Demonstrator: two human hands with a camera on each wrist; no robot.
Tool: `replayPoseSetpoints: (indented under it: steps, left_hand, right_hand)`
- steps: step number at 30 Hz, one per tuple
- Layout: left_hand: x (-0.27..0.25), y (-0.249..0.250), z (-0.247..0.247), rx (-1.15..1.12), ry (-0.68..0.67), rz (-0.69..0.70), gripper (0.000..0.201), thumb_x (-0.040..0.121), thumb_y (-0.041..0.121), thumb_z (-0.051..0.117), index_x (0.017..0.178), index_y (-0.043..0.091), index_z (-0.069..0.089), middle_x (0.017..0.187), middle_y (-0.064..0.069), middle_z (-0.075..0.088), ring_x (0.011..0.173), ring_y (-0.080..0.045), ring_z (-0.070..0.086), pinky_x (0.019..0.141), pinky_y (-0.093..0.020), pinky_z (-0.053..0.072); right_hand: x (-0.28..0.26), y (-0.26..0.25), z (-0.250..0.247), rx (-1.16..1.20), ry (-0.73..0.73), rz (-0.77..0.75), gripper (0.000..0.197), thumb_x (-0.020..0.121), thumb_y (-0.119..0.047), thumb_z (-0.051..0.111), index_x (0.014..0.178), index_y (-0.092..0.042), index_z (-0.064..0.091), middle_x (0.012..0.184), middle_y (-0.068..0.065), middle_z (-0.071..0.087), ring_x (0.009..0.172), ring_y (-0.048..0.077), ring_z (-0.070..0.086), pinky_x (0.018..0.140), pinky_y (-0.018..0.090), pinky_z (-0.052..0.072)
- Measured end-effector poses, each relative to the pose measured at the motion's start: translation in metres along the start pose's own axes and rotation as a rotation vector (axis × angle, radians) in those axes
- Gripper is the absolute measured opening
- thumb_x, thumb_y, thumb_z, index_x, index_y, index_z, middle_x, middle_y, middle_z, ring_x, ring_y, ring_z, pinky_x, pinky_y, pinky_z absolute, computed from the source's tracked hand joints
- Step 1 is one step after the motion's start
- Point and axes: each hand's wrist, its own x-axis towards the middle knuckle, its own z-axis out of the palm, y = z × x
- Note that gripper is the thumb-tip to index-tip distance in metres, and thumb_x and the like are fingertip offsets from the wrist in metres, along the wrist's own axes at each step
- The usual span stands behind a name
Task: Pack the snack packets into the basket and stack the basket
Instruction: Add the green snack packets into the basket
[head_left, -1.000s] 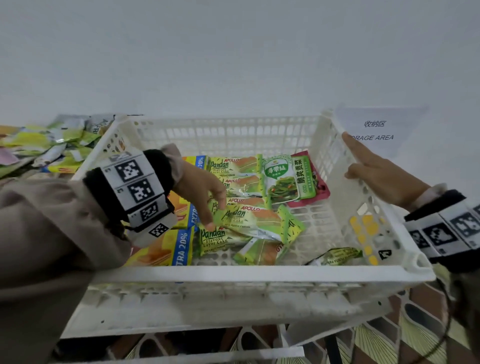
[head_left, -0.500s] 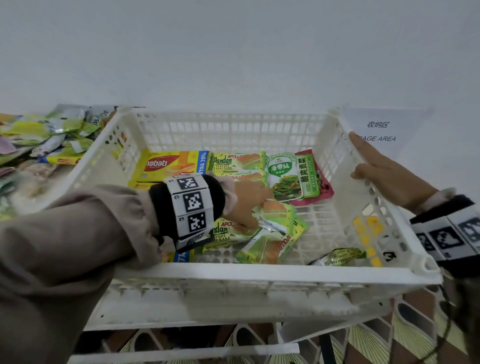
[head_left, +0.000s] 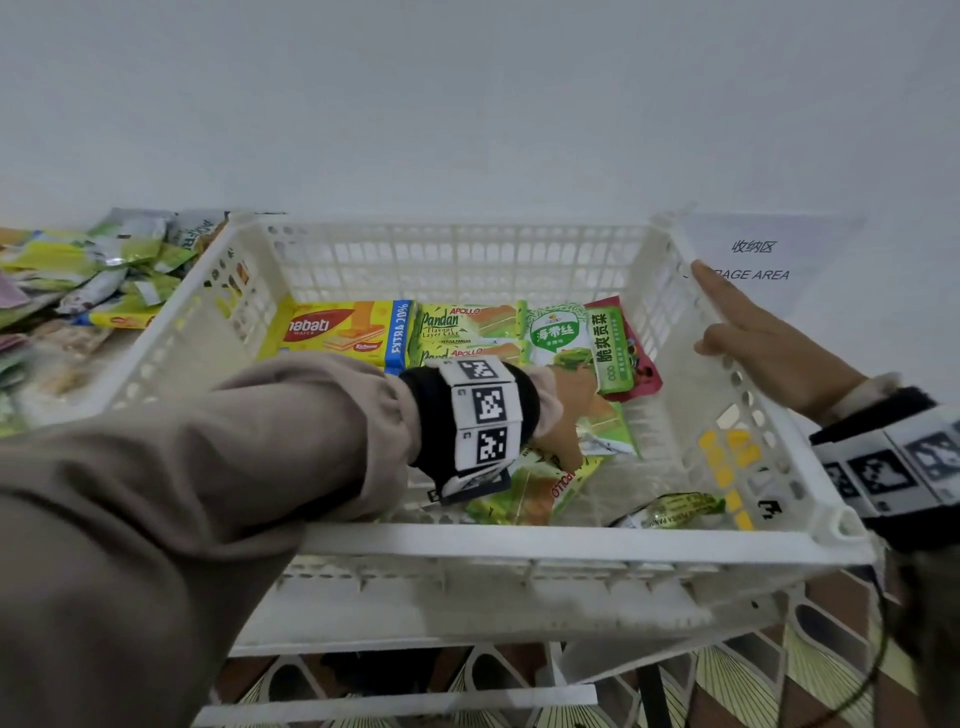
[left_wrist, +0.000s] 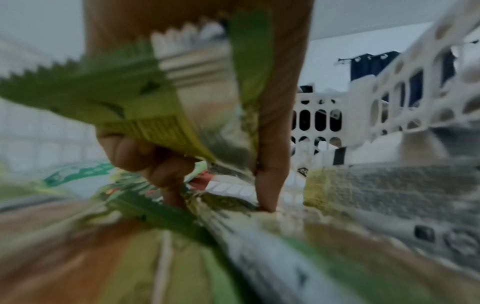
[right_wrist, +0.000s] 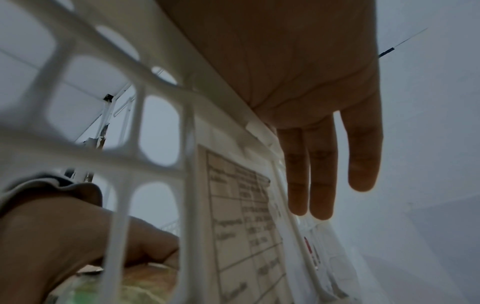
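A white plastic basket (head_left: 519, 540) holds several snack packets: a yellow Nabati wafer pack (head_left: 343, 327), green Pandan cake packets (head_left: 467, 322), and a green seaweed packet (head_left: 561, 332) over a red one (head_left: 641, 364). My left hand (head_left: 576, 441) is low inside the basket, right of centre. In the left wrist view its fingers (left_wrist: 145, 152) and thumb pinch a green Pandan packet (left_wrist: 124, 107) above the others. My right hand (head_left: 769, 343) lies flat on the basket's right rim, its fingers (right_wrist: 319, 174) straight.
A pile of loose snack packets (head_left: 93, 270) lies left of the basket. A paper sign reading STORAGE AREA (head_left: 758, 260) is behind the right rim. A small green packet (head_left: 670, 509) sits in the front right corner. Another white basket (head_left: 467, 608) lies underneath.
My left arm has reached further right across the basket, carrying the green packet from centre-left to right of centre. The right hand stays on the rim.
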Motion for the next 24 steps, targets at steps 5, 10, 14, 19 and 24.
replayPoseSetpoints:
  steps: [5,10,14,19,24]
  left_hand:
    - [0.006,-0.001,-0.009,-0.022,-0.070,-0.050,0.062,0.070,0.040,0.072,0.116,0.009,0.043,0.102,-0.007,0.056,0.087,-0.023,0.057,0.067,-0.029,0.047]
    - [0.005,0.003,-0.025,-0.297,0.041,-0.015,0.042,0.079,0.025,0.069,0.107,0.008,0.043,0.085,0.000,0.047,0.076,-0.015,0.046,0.056,-0.022,0.034]
    - [0.006,0.009,-0.032,-0.537,0.163,-0.052,0.047,0.079,0.023,0.070,0.115,0.006,0.045,0.091,0.000,0.049,0.080,-0.016,0.045,0.061,-0.024,0.033]
    - [0.000,0.012,-0.040,-0.545,0.185,-0.062,0.061,0.082,0.027,0.066,0.130,0.004,0.037,0.111,-0.005,0.053,0.101,-0.020,0.050,0.067,-0.021,0.034]
    - [-0.029,-0.003,-0.053,-0.294,0.101,-0.041,0.053,0.084,0.032,0.063,0.119,0.009,0.030,0.082,0.006,0.041,0.065,-0.011,0.046,0.048,-0.017,0.042]
  right_hand:
    - [0.001,0.003,-0.001,-0.010,-0.001,-0.002,0.068,0.091,-0.005,0.042,0.146,-0.034,0.015,0.132,-0.014,0.036,0.133,0.024,0.034,0.099,0.024,0.026]
    - [0.003,0.004,0.000,-0.010,0.008,0.001,0.068,0.091,-0.005,0.043,0.146,-0.034,0.016,0.143,-0.001,0.038,0.132,0.024,0.034,0.098,0.023,0.026]
    - [0.004,0.004,0.000,-0.015,0.005,-0.017,0.069,0.090,-0.006,0.043,0.146,-0.035,0.015,0.127,-0.021,0.029,0.132,0.023,0.034,0.098,0.025,0.028]
    - [0.004,0.004,-0.001,-0.003,0.007,-0.034,0.070,0.090,-0.007,0.044,0.146,-0.037,0.014,0.129,-0.028,0.021,0.130,0.022,0.036,0.097,0.027,0.030]
    - [0.003,0.004,0.000,-0.009,0.005,-0.035,0.068,0.090,-0.008,0.043,0.146,-0.037,0.015,0.131,-0.024,0.027,0.130,0.022,0.037,0.101,0.030,0.031]
